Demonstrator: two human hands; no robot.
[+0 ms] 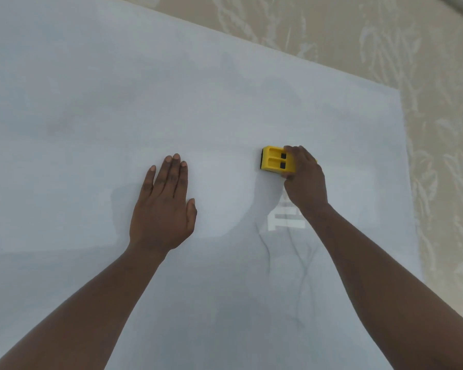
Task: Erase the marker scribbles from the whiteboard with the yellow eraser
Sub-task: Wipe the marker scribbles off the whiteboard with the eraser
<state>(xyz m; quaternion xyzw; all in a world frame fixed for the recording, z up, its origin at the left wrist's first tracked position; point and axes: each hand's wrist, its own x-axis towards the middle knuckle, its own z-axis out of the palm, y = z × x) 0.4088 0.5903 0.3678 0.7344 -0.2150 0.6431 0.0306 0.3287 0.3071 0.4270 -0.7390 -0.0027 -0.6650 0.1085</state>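
Whiteboard [118,116] fills most of the view, lying on a beige patterned surface [439,76] that shows beyond its far and right edges; the far edge runs on a slant from upper left down to a corner at the right. Wide bare board lies to the left of and beyond both hands.

Left hand [162,206] rests flat on the board, palm down, fingers together and pointing away from the person, thumb out to the right, holding nothing. Right hand [305,180] is closed around the right end of the yellow eraser [277,162], which sits on the board well right of the left hand, with fingers over its top and thumb at its near side. A dark strip shows along the eraser's left end (likely the felt).

Faint marker scribbles [302,263] trail across the board near the right forearm, thin and hard to follow. A pale blocky shape [284,218] beside the right wrist is partly hidden and unreadable. The board's left and near edges are cut off.
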